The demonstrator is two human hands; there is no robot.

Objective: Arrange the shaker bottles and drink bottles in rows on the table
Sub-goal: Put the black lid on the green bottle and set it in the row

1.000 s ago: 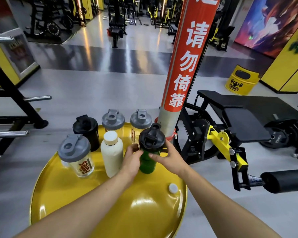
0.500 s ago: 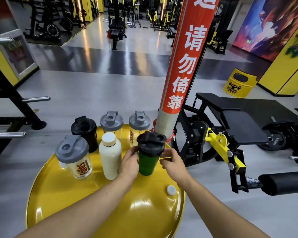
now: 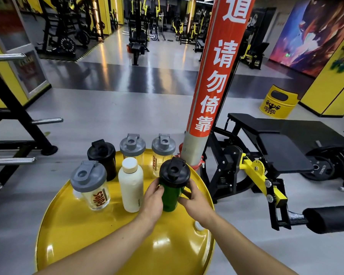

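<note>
A green shaker bottle with a black lid stands on the round yellow table. My left hand wraps its left side and my right hand its right side. To its left stand a cream drink bottle and a clear shaker with a grey lid. Behind them are a black shaker and two clear grey-lidded shakers in a row.
A red-wrapped pole rises at the table's far right edge. A small white cap lies on the table near my right wrist. A black bench with yellow brackets stands to the right, a weight rack to the left.
The green shaker has been turned between my hands, so its lid flap now faces away. My fingers have shifted lower around its body.
</note>
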